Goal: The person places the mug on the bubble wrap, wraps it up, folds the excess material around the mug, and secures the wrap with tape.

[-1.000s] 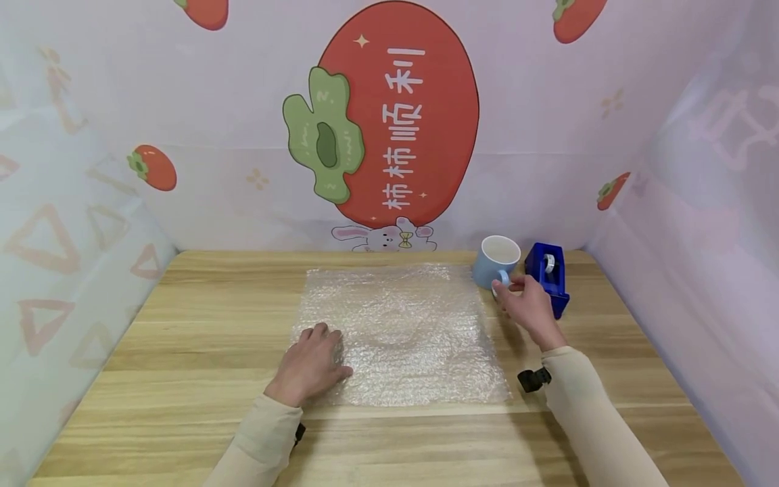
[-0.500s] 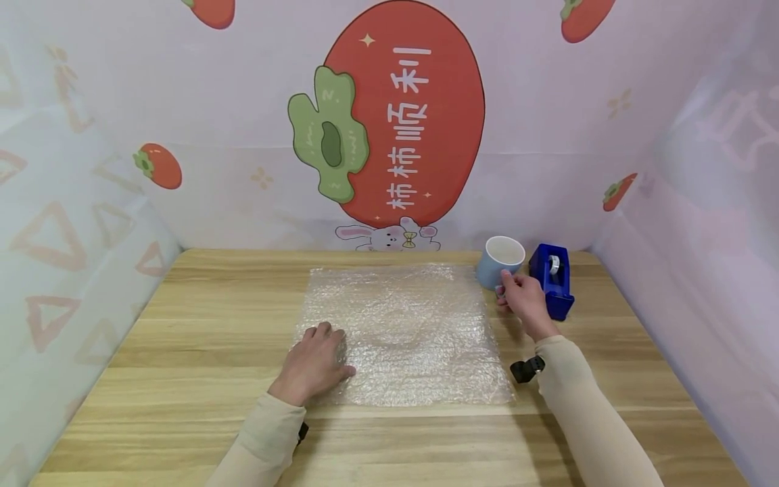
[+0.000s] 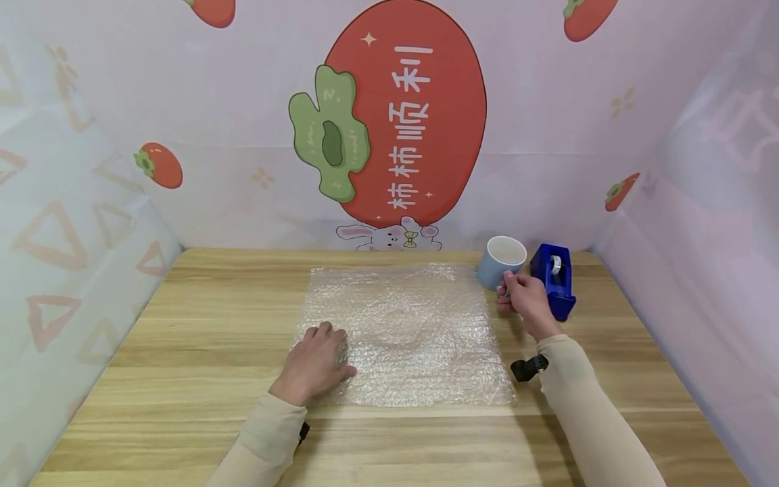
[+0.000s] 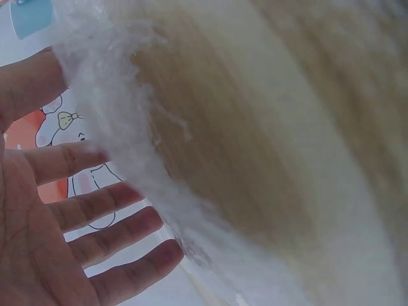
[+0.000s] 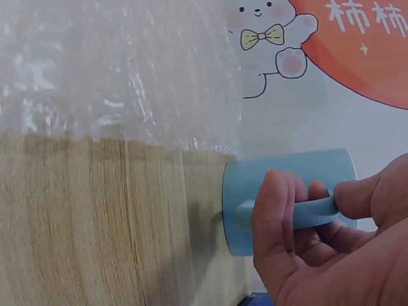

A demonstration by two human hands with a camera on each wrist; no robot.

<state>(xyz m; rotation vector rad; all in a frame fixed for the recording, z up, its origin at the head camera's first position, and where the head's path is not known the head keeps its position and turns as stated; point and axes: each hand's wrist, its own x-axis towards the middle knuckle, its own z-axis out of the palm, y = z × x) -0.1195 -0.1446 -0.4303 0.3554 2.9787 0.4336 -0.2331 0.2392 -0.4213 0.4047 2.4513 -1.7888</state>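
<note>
A light-blue mug (image 3: 491, 269) with a white inside stands upright at the back right of the table. My right hand (image 3: 525, 299) holds its handle, and the right wrist view shows fingers curled round that handle (image 5: 312, 213) with the thumb on top. A square sheet of clear bubble wrap (image 3: 402, 331) lies flat in the middle. On its left edge rests my left hand (image 3: 313, 362), its fingers spread and fairly straight. In the left wrist view the fingertips (image 4: 169, 250) touch the edge of the wrap.
Right of the mug stands a blue tape dispenser (image 3: 552, 281) with a small roll in it, close to my right hand. The wooden table (image 3: 201, 352) ends at a printed cloth backdrop (image 3: 231, 122) behind and at both sides.
My right hand has gone from touching the mug's handle with the fingertips to gripping it. The mug stays in its place, and the left hand remains on the bubble wrap.
</note>
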